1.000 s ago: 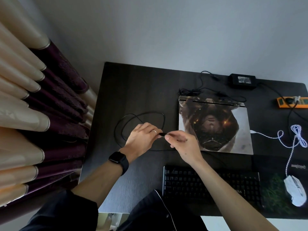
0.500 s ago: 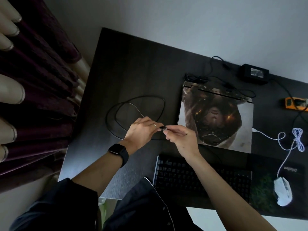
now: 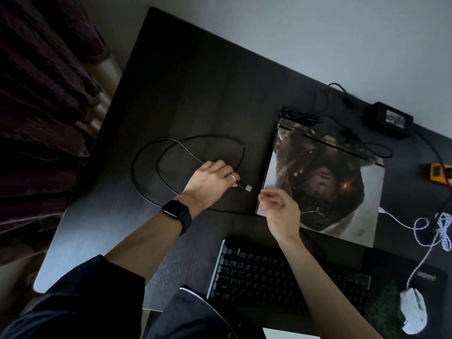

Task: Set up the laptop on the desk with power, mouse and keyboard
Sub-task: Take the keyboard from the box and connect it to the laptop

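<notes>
Dimly lit: dark desk (image 3: 195,94), grey wall (image 3: 318,33), perhaps curtain (image 3: 36,118).

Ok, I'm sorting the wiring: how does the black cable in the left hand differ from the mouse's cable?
The black cable lies in loose loops left of the laptop; the white cable is braided and partly bundled, right of it. The left hand pinches the black cable near its plug; the white cable is untouched. Both rest on the desk.
</notes>
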The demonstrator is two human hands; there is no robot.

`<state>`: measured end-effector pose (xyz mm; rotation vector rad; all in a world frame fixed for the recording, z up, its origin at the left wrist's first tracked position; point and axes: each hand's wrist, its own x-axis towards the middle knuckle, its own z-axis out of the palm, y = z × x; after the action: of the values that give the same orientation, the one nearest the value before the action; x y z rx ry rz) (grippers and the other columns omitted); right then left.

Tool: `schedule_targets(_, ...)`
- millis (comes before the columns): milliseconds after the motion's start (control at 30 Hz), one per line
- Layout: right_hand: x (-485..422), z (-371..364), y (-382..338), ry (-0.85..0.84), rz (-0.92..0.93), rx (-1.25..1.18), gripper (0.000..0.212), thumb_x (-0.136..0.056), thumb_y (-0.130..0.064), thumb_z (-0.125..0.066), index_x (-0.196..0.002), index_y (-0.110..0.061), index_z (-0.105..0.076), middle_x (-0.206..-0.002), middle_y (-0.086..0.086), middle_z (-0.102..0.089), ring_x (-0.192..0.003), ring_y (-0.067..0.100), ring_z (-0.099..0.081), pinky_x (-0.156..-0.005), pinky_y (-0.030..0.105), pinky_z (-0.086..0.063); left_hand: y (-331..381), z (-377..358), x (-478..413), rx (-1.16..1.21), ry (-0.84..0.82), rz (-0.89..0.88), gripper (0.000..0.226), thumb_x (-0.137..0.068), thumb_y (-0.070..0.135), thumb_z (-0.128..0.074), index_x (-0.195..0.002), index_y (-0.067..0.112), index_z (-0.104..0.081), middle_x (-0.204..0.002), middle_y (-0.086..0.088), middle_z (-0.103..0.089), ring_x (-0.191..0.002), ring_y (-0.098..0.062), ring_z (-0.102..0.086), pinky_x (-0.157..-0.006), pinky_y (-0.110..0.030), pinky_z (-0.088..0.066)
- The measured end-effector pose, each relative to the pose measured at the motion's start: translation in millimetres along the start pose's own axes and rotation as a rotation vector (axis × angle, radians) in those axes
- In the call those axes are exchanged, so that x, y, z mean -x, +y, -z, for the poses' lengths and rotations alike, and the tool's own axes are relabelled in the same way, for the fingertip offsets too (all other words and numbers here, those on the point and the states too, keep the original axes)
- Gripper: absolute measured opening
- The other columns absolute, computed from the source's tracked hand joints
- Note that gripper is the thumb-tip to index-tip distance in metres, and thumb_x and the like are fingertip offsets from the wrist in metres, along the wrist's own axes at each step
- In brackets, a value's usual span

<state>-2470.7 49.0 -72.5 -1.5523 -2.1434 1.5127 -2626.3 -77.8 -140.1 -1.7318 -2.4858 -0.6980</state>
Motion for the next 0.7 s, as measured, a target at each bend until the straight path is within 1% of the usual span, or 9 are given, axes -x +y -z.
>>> schedule_targets(33, -6, 2, 3, 0.060, 0.065, 0.075, 0.016, -0.089, -0.008, -0.071, -0.092, -0.024, -0.072, -0.090, -0.002, -0.074, -0.080, 0.002, -0.067, -0.078, 0.012, -0.049, -2, -4, -6, -0.001, 0.009, 0.026, 0.020, -0.093, 0.030, -0.060, -0.095, 0.019, -0.076, -0.089, 0.002, -0.068, -0.088, -0.023, -0.062, -0.075, -0.035, -0.050)
schedule_targets(67, -13, 4, 6, 0.111, 0.120, 0.149, 0.017, -0.090, -0.009, -0.068, -0.095, -0.024, -0.070, -0.094, -0.003, -0.072, -0.081, 0.001, -0.065, -0.079, 0.012, -0.048, -2, -10, -11, 0.001, 0.016, 0.058, 0.014, -0.090, 0.029, -0.067, -0.093, 0.019, -0.077, -0.090, 0.002, -0.067, -0.088, -0.023, -0.062, -0.074, -0.034, -0.049)
schedule_targets(167, -38, 6, 12, 0.212, 0.223, 0.369, 0.018, -0.090, -0.015, -0.065, -0.107, -0.022, -0.066, -0.107, -0.002, -0.060, -0.094, 0.010, -0.056, -0.082, 0.016, -0.042, 3, -21, -25, 0.076, 0.013, 0.192, 0.010, -0.081, 0.026, -0.080, -0.087, 0.019, -0.079, -0.087, 0.001, -0.065, -0.086, -0.024, -0.060, -0.070, -0.033, -0.048)
schedule_targets(233, -56, 6, 15, 0.272, 0.263, 0.461, 0.022, -0.090, -0.020, -0.064, -0.113, -0.020, -0.064, -0.114, 0.000, -0.056, -0.106, 0.016, -0.048, -0.087, 0.022, -0.036, 9, -25, -30, 0.209, 0.012, 0.318, 0.013, -0.078, 0.025, -0.082, -0.089, 0.019, -0.080, -0.086, 0.002, -0.066, -0.087, -0.025, -0.061, -0.071, -0.034, -0.049)
schedule_targets(333, -79, 5, 11, 0.351, 0.316, 0.506, 0.027, -0.092, -0.024, -0.060, -0.118, -0.017, -0.061, -0.120, 0.006, -0.055, -0.113, 0.023, -0.044, -0.097, 0.037, -0.039, 14, -28, -32, 0.314, -0.010, 0.414, 0.015, -0.081, 0.027, -0.079, -0.095, 0.021, -0.081, -0.089, 0.002, -0.067, -0.090, -0.025, -0.060, -0.075, -0.035, -0.047)
schedule_targets(400, -92, 1, 5, 0.385, 0.325, 0.526, 0.033, -0.092, -0.029, -0.055, -0.121, -0.014, -0.060, -0.124, 0.010, -0.054, -0.117, 0.028, -0.044, -0.102, 0.042, -0.036, 13, -29, -33, 0.333, -0.010, 0.426, 0.016, -0.081, 0.028, -0.079, -0.096, 0.022, -0.081, -0.089, 0.004, -0.067, -0.090, -0.024, -0.059, -0.075, -0.032, -0.044)
schedule_targets(500, -105, -11, 0, 0.417, 0.363, 0.571, 0.039, -0.092, -0.033, -0.055, -0.124, -0.011, -0.057, -0.133, 0.013, -0.051, -0.124, 0.033, -0.044, -0.104, 0.047, -0.035, 10, -32, -35, 0.336, 0.009, 0.404, 0.014, -0.079, 0.028, -0.081, -0.092, 0.023, -0.081, -0.086, 0.006, -0.066, -0.086, -0.022, -0.059, -0.073, -0.029, -0.043)
schedule_targets(600, -107, -24, 4, 0.448, 0.418, 0.642, 0.038, -0.095, -0.027, -0.055, -0.128, -0.009, -0.054, -0.138, 0.014, -0.049, -0.126, 0.034, -0.043, -0.105, 0.044, -0.032, 8, -34, -35, 0.327, 0.013, 0.371, 0.011, -0.080, 0.028, -0.079, -0.091, 0.026, -0.081, -0.088, 0.007, -0.064, -0.087, -0.021, -0.057, -0.074, -0.029, -0.043)
schedule_targets(700, -109, -27, 7, 0.474, 0.429, 0.656, 0.037, -0.097, -0.025, -0.053, -0.129, -0.007, -0.054, -0.139, 0.016, -0.049, -0.124, 0.036, -0.043, -0.104, 0.040, -0.029, 7, -36, -38, 0.316, 0.033, 0.347, 0.011, -0.077, 0.028, -0.082, -0.088, 0.029, -0.081, -0.087, 0.010, -0.063, -0.085, -0.018, -0.055, -0.072, -0.026, -0.041)
